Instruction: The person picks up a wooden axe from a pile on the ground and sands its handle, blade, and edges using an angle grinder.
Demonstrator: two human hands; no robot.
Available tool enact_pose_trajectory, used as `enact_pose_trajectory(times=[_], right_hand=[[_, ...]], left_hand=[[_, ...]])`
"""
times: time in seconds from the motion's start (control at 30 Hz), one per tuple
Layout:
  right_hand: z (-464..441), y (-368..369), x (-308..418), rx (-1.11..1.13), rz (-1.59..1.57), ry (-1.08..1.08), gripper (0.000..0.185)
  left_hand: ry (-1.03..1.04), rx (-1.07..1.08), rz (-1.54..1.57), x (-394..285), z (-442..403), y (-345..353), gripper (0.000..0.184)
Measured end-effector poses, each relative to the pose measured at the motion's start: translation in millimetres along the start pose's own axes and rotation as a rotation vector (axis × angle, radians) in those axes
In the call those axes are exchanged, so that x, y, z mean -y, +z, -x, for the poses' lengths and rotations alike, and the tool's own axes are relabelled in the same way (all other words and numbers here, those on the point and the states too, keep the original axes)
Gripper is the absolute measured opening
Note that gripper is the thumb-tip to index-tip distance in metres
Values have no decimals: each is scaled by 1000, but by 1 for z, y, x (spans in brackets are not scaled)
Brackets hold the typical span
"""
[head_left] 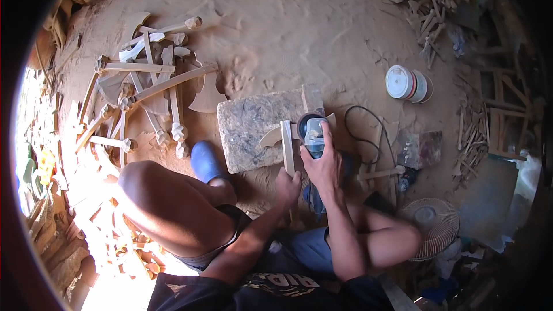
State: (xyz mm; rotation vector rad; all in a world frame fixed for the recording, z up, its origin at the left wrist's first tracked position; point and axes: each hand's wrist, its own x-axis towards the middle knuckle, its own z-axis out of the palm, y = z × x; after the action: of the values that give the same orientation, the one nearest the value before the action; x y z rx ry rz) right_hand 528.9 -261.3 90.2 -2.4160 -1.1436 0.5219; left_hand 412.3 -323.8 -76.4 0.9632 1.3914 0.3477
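My left hand [287, 187] is closed around the shaft of a wooden axe [287, 145], whose pale curved head lies over a stone block [247, 132]. In my right hand [324, 164] is an angle grinder [315, 136], gripped from above with the fingers wrapped round its body. Its round dark disc sits right beside the upper end of the axe shaft. Whether disc and wood touch, I cannot tell. The axe's lower end is hidden by my left hand.
Several wooden axes with knobbed ends [152, 89] lie heaped on the sandy floor at left. On the right are a white bucket [408, 83], a black cable [368, 112], a small box [420, 150] and a round fan [429, 227]. Wood scraps [473, 138] line the edge.
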Motion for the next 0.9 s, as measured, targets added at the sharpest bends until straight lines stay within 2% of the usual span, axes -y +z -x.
enact_pose_trajectory(times=[0.1, 0.27, 0.4, 0.5, 0.7, 0.73, 0.8, 0.9], right_hand=[[3, -10, -7, -4, -5, 208, 86], [21, -22, -23, -29, -134, 192, 86], [35, -11, -27, 63, -198, 133, 86], [43, -9, -31, 5, -157, 144, 86], [53, -28, -47, -43, -78, 348, 86], [53, -27, -50, -125, -130, 219, 86], [57, -21, -54, -104, -184, 150, 87], [65, -17, -46, 9, -156, 148, 86]], left_hand=[[49, -21, 14, 8, -5, 2, 27], [36, -23, -1, 11, -8, 2, 27], [44, -9, 22, 11, -9, 3, 27], [68, 0, 18, 6, -8, -1, 26], [97, -9, -18, 20, -15, 0, 25], [105, -8, -23, 16, -15, -1, 25], [84, -9, 3, 10, -13, -1, 25], [43, 35, 23, -14, -2, -9, 24]])
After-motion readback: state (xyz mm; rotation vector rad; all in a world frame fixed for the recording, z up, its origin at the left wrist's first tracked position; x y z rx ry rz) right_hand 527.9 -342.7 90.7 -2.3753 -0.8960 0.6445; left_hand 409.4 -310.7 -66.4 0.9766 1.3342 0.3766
